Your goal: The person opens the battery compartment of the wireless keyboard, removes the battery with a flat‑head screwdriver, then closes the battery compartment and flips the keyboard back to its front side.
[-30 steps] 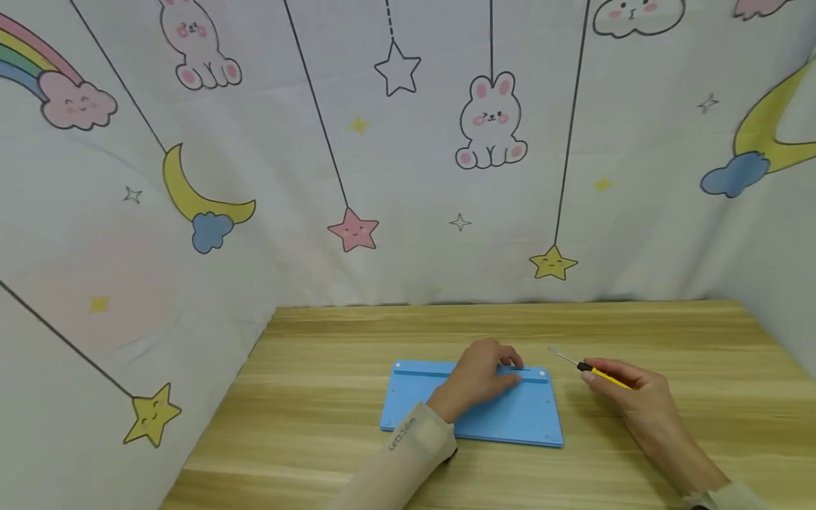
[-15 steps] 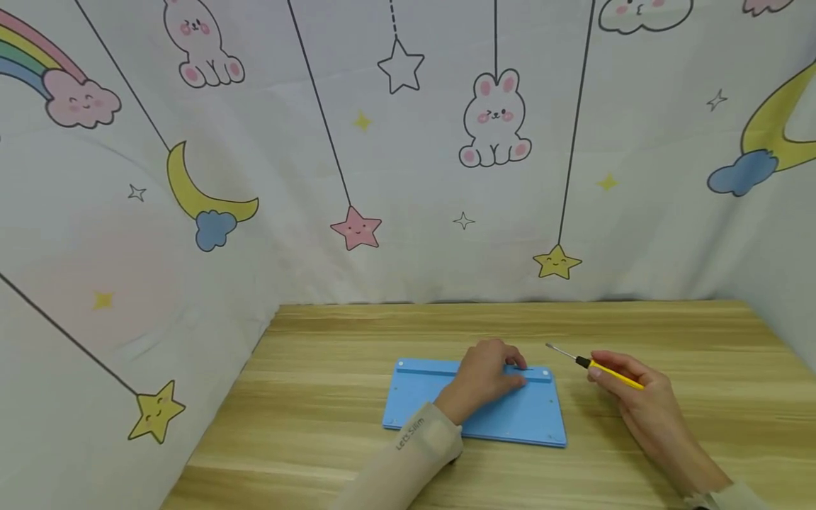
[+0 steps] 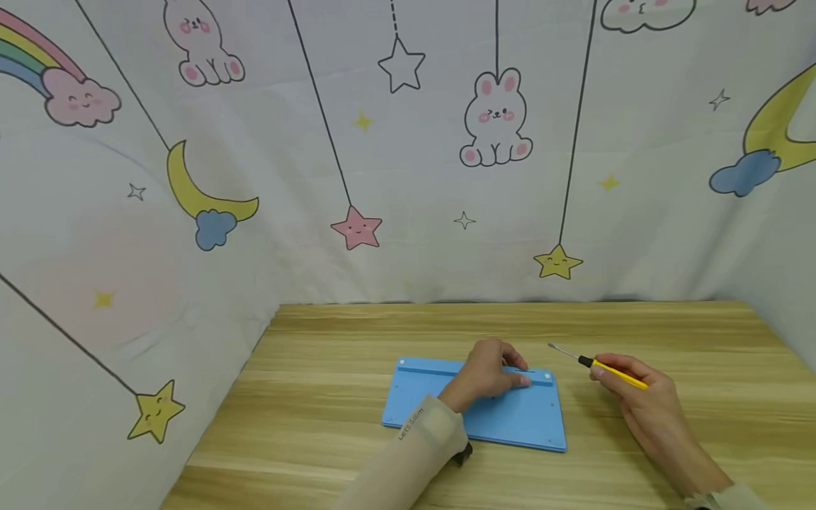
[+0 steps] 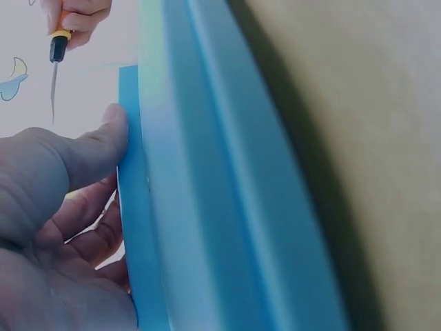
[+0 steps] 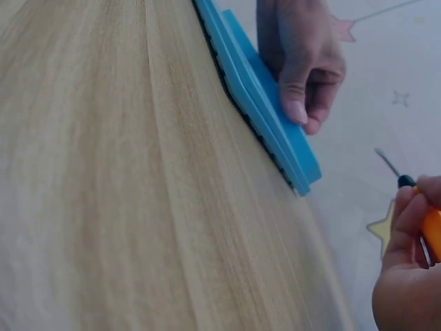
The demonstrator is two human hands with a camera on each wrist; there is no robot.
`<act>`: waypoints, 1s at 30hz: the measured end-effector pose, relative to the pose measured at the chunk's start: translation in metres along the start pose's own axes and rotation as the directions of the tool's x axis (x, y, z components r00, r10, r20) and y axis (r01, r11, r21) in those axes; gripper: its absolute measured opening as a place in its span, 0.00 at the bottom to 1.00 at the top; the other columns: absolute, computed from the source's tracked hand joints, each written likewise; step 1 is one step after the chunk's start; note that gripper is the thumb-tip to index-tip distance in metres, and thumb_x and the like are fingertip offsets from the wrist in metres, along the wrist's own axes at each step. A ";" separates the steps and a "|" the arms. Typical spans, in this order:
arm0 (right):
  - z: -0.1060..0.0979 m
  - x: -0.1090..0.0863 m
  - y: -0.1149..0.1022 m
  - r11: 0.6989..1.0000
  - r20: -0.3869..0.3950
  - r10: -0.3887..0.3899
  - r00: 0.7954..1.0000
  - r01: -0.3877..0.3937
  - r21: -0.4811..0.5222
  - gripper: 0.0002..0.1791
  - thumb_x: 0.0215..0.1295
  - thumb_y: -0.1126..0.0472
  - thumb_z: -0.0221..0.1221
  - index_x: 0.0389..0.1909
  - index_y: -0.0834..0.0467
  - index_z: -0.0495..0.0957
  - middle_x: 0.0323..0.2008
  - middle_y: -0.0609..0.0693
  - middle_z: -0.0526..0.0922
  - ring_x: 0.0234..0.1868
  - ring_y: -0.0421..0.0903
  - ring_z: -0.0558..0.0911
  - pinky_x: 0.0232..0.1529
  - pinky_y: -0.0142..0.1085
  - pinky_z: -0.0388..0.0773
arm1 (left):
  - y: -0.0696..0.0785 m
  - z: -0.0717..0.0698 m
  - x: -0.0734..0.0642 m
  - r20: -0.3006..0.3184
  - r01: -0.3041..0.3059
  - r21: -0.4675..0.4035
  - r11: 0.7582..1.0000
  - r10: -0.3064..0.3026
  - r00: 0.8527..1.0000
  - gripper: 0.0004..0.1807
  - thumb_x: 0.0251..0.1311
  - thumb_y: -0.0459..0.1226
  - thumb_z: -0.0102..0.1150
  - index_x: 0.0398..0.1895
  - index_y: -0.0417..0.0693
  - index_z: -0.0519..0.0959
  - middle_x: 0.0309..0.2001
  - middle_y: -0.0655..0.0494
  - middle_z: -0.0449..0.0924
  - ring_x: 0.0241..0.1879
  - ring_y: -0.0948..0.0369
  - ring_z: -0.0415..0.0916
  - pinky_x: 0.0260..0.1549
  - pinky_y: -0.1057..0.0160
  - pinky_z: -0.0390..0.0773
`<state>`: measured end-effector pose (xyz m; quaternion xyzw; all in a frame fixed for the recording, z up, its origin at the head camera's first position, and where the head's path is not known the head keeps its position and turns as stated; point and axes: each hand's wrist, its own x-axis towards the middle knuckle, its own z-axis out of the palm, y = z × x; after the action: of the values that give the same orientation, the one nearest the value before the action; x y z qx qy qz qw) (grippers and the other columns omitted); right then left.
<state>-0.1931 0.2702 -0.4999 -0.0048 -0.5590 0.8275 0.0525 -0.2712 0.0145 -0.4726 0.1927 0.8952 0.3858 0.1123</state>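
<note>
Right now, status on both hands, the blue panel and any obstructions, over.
Left hand gripping far edge of blue panel. Right hand holding yellow-handled screwdriver, apart from panel. Panel on wooden table, partly covered by left hand; no other obstruction seen.

From here I log blue panel (image 3: 523, 418), yellow-and-black screwdriver (image 3: 586, 362). Table (image 3: 319, 397) tan-streaked; backdrop (image 3: 421, 177) white, with pink and yellow stars (image 3: 357, 228).

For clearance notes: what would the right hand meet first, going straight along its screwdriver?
Probably the printed backdrop: the screwdriver points past the blue panel and left hand. Depth is unclear; perhaps the tabletop.
</note>
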 end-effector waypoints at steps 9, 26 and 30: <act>0.001 -0.001 0.000 1.000 0.008 0.017 1.000 -0.017 0.019 0.15 0.73 0.78 0.60 0.50 0.60 0.90 0.46 0.43 0.91 0.45 0.41 0.92 0.51 0.29 0.87 | 0.000 0.004 -0.002 -0.074 -0.022 -0.026 0.999 0.020 0.997 0.05 0.59 0.38 0.81 0.29 0.51 0.91 0.30 0.63 0.84 0.30 0.70 0.71 0.34 0.70 0.73; 0.000 0.001 0.002 0.999 0.001 0.033 0.999 -0.033 0.008 0.15 0.73 0.77 0.61 0.49 0.59 0.90 0.46 0.43 0.91 0.44 0.42 0.92 0.50 0.29 0.87 | -0.017 -0.007 -0.004 -0.187 -0.061 -0.187 0.980 0.025 0.982 0.05 0.62 0.38 0.79 0.33 0.54 0.88 0.33 0.63 0.87 0.24 0.68 0.67 0.26 0.70 0.68; -0.001 0.001 0.003 0.999 -0.003 0.039 0.999 -0.039 0.001 0.15 0.74 0.77 0.61 0.48 0.57 0.91 0.46 0.43 0.91 0.44 0.42 0.93 0.51 0.29 0.87 | -0.025 -0.019 -0.006 -0.196 -0.061 -0.163 0.985 0.028 0.980 0.07 0.61 0.39 0.80 0.36 0.55 0.88 0.35 0.61 0.89 0.28 0.68 0.69 0.30 0.70 0.70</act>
<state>-0.1943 0.2701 -0.5026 -0.0168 -0.5585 0.8285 0.0370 -0.2788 -0.0164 -0.4777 0.1643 0.8616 0.4791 0.0324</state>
